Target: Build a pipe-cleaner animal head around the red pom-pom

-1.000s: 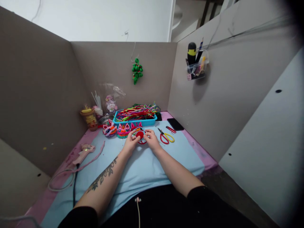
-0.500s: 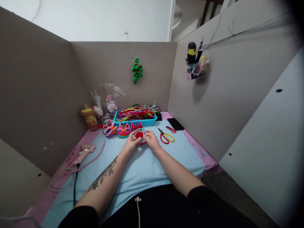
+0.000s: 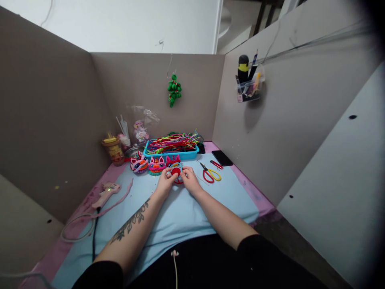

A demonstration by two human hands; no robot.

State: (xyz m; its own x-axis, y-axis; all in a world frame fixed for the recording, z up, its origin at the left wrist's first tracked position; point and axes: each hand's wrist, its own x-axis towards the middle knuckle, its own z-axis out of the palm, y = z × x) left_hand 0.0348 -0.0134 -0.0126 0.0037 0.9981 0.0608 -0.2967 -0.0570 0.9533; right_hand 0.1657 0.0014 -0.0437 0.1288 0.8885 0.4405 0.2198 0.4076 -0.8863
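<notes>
Between my two hands is a small round craft piece (image 3: 176, 171), red in the middle with a light-blue and red rim, apparently of pipe cleaner. My left hand (image 3: 165, 181) grips its left side, thumb over the red part. At its right edge my right hand (image 3: 189, 178) pinches it with bent fingers. Just behind stand several fuzzy pipe-cleaner animal heads, among them a pink and orange one (image 3: 157, 165), a pink and purple one (image 3: 139, 163) and a red one (image 3: 172, 160). Fine detail of the held piece is hidden by my fingers.
A blue basket (image 3: 171, 155) of pipe cleaners stands at the back. Scissors (image 3: 211, 174), a red cutter knife (image 3: 216, 164) and a phone (image 3: 222, 157) lie right. On the left are a pink glue gun (image 3: 106, 195) with its cord and a cup (image 3: 114, 151). Partition walls enclose the table.
Both hands have shifted very slightly left with the round piece. My right fingers have changed position on its rim, and more of the light-blue edge shows.
</notes>
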